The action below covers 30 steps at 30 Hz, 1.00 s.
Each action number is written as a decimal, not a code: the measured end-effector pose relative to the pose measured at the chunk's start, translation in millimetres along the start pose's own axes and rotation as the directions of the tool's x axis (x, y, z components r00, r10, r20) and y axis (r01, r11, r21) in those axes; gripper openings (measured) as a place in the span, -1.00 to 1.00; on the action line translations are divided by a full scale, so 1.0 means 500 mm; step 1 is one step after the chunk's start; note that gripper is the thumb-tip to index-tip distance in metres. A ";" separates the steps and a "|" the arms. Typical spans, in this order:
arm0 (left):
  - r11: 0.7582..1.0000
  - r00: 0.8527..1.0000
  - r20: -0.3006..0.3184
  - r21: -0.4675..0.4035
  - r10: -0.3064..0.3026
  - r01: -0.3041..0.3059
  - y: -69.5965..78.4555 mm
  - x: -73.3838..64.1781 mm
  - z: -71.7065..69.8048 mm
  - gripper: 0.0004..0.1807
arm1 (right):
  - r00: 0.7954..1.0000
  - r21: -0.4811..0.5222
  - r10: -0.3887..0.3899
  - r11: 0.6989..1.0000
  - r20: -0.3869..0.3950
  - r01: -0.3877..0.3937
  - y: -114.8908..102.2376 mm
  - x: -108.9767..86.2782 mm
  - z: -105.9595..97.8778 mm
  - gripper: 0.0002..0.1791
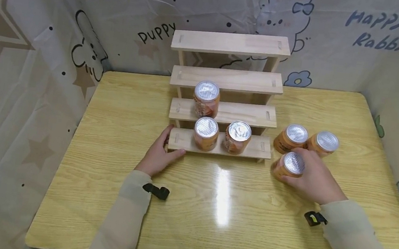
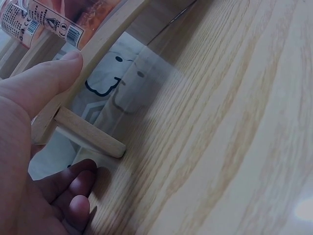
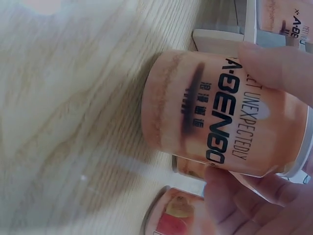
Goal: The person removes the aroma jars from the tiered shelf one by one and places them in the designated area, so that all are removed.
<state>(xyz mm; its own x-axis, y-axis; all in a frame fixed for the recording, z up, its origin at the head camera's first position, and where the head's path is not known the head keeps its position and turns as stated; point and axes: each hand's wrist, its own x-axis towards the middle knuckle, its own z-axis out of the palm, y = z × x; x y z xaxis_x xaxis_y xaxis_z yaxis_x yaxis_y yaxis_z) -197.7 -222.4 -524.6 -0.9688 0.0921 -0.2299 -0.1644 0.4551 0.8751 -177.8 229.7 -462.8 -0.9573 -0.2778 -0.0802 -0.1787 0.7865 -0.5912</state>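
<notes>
My right hand [image 1: 314,176] grips an orange can [image 3: 195,107] with a silver lid, thumb on one side and fingers on the other. It stands upright right of the rack, close over the table. Two more cans, a left one [image 1: 290,138] and a right one [image 1: 323,143], stand just behind it. At the left end of the tiered wooden rack [image 1: 229,78], my left hand [image 1: 158,155] holds the lowest step, its thumb [image 2: 63,71] on the board and other fingers curled beside the leg. Two cans, one left [image 1: 205,134] and one right [image 1: 237,138], sit on that step; another can [image 1: 206,100] sits one step up.
The rack's upper two steps, the third [image 1: 227,79] and the top one [image 1: 231,44], bear no cans. Printed cloth [image 1: 213,10] hangs behind the yellow wooden table [image 1: 118,118] and along both sides.
</notes>
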 end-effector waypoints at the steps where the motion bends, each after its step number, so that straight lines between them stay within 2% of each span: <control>1: 1.000 1.000 0.002 -0.001 0.000 0.000 0.001 0.000 -0.001 0.18 | 1.000 -0.008 0.005 1.000 0.008 -0.005 -0.001 0.001 -0.001 -0.16; 5: 1.000 1.000 0.003 -0.003 -0.007 0.007 0.002 -0.003 -0.001 0.18 | 0.998 -0.061 0.040 0.997 0.052 -0.037 -0.012 0.006 -0.016 -0.04; 9: 1.000 1.000 -0.001 -0.003 -0.007 0.007 0.002 -0.003 -0.001 0.18 | 0.997 -0.093 0.053 0.994 0.055 -0.048 -0.040 0.010 -0.048 0.08; 14: 1.000 1.000 -0.004 -0.003 0.001 -0.001 0.002 -0.001 0.000 0.18 | 1.000 -0.067 -0.003 0.998 0.020 0.005 -0.095 0.029 -0.086 -0.04; 17: 1.000 1.000 -0.009 -0.001 0.001 -0.001 0.001 -0.002 -0.004 0.17 | 0.998 -0.089 -0.060 0.994 -0.004 0.059 -0.136 0.062 -0.101 -0.08; 22: 1.000 1.000 -0.029 0.014 -0.007 0.008 -0.004 -0.007 -0.017 0.16 | 0.991 -0.082 -0.131 0.988 0.008 0.131 -0.219 0.129 -0.121 -0.05; 27: 1.000 0.999 -0.043 0.021 -0.007 0.007 -0.003 -0.009 -0.018 0.14 | 0.975 -0.072 -0.209 0.974 0.069 0.214 -0.297 0.193 -0.115 0.00; 30: 1.000 1.000 -0.017 0.016 -0.001 0.001 0.002 -0.006 -0.006 0.14 | 0.973 -0.095 -0.204 0.972 0.106 0.214 -0.327 0.218 -0.105 0.01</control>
<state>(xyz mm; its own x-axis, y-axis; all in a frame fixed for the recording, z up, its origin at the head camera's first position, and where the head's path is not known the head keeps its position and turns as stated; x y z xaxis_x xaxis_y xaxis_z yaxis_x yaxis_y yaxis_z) -195.3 -225.0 -521.7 -0.9717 0.0769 -0.2233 -0.1623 0.4692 0.8680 -265.0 100.0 -332.6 -0.8714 -0.4888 -0.0424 -0.3999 0.7576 -0.5160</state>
